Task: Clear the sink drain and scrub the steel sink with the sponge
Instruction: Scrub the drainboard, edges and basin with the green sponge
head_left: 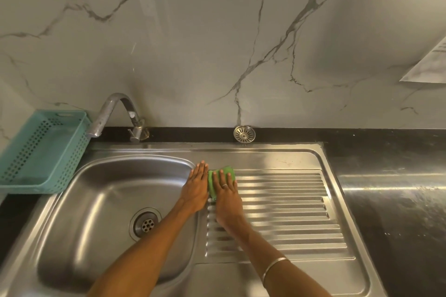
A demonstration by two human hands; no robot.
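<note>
Steel sink set in a dark counter, under a marble wall. Bowl on the sink's left side, ribbed drainboard on its right side. Drain open at the bottom of the bowl, little holes showing. Strainer out of the sink, lying on the dark strip just behind the sink's back edge, close to the wall. Tap behind the sink's back left corner, spout bent out toward the left. Blue-green basket just left of the sink, tilted, its near corner over the sink's left rim. Green sponge flat on the sink, at the top left of the drainboard, right beside the bowl's edge. Right hand pressed down on the sponge, fingers straight and close together, laid flat on top, not curled around it; ring on one finger, thin bangle farther down that arm. Left hand flat on the strip of sink between bowl and drainboard, fingers straight and together, holding nothing, its side right against the sponge. Corner of a white paper on the wall, high up to the right of the sink.
</note>
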